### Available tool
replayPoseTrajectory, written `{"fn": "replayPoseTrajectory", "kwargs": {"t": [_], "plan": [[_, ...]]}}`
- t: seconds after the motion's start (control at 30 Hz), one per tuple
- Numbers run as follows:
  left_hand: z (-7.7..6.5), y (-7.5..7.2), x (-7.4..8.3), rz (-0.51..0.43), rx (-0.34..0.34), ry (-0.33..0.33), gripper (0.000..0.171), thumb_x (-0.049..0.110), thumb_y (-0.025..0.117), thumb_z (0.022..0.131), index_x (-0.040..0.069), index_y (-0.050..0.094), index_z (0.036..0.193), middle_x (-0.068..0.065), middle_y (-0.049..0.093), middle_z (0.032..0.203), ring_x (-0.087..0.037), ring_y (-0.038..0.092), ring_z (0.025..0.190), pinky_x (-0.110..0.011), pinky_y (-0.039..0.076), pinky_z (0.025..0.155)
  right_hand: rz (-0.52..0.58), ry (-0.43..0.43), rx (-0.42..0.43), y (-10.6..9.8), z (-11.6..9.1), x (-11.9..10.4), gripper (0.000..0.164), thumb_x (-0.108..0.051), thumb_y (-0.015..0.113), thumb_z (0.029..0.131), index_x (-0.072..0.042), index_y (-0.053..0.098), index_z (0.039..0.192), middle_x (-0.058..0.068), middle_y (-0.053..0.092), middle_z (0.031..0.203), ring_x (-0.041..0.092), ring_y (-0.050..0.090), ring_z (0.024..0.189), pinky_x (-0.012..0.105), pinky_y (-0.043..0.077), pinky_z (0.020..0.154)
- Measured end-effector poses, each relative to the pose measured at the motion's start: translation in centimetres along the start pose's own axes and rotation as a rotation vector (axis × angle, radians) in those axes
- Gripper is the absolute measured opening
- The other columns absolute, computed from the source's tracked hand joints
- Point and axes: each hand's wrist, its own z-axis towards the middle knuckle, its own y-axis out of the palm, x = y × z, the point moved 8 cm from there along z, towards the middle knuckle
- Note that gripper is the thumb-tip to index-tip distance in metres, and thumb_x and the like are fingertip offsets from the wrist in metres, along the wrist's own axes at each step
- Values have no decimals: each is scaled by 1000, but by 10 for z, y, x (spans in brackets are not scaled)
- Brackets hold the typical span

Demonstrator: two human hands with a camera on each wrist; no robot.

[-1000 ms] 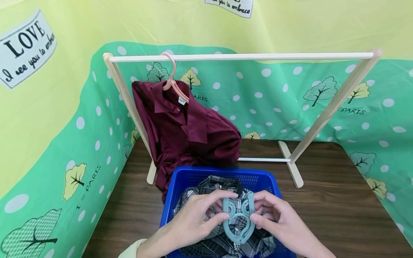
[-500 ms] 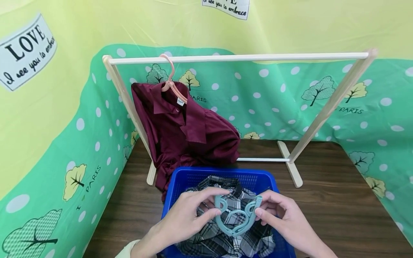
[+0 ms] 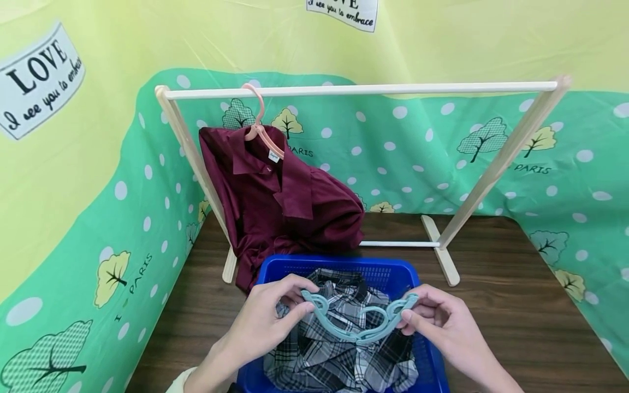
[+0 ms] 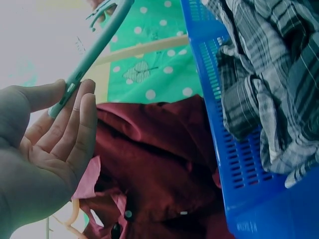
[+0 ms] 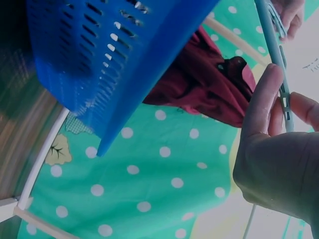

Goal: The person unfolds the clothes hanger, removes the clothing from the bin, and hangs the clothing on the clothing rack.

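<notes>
A teal folding clothes hanger (image 3: 357,337) is spread into a wide, shallow V over the basket, its hinge at the bottom and its curled hook part folded in. My left hand (image 3: 267,314) pinches one arm's end between thumb and fingers. At the other end, my right hand (image 3: 449,325) pinches the hanger in the same way. Below both hands, a crumpled black, grey and white plaid shirt (image 3: 334,355) lies in a blue plastic basket (image 3: 344,262). The left wrist view shows the thumb pressed along the hanger arm (image 4: 102,45).
Behind the basket stands a wooden rack with a white rail (image 3: 393,88). A maroon shirt (image 3: 265,202) hangs at its left on a pink hanger (image 3: 259,103), its lower part reaching the basket. The dark wooden table (image 3: 511,305) extends to the right, and a patterned cloth (image 3: 403,147) surrounds it.
My hands have moved apart, left and right, and the teal hanger has opened from a narrow U to a wide V. More of the plaid shirt shows beneath it.
</notes>
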Motion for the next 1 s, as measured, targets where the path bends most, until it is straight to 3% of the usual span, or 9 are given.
{"fn": "replayPoseTrajectory", "kwargs": {"t": [0.17,0.4,0.57,0.77,1.0], "plan": [[-2,-7,-3,53,20,-2,20,7,83,100,19,77,115,11,78,95,-2,72,82,-28,64,76,-4,-1,57,-9,-1,-4,21,20,61,103,5,70,114,10,81,94,20,80,78,37,67,70],[-7,-14,-7,163,18,-7,15,9,84,100,21,77,106,12,78,96,-2,70,83,-28,63,74,70,-30,116,-21,-3,-6,24,23,57,103,8,70,117,13,81,101,22,81,84,37,67,73],[-8,-11,-8,188,-48,-32,12,15,82,103,24,74,102,14,77,96,2,68,82,-25,61,73,84,-38,124,-23,-6,-5,24,24,55,103,11,69,117,14,81,103,22,82,85,39,67,74],[-9,-2,-3,220,-135,-63,11,27,82,103,30,72,103,19,69,91,3,53,69,-20,49,63,86,-66,100,-18,-7,-8,26,26,55,102,11,69,118,15,81,105,23,82,86,39,67,74],[-13,9,-3,164,-228,-95,10,31,79,106,24,77,112,20,66,86,9,51,62,-16,47,56,119,-101,88,-14,-9,-11,29,28,53,101,11,69,118,16,81,104,22,82,85,39,67,75]]}}
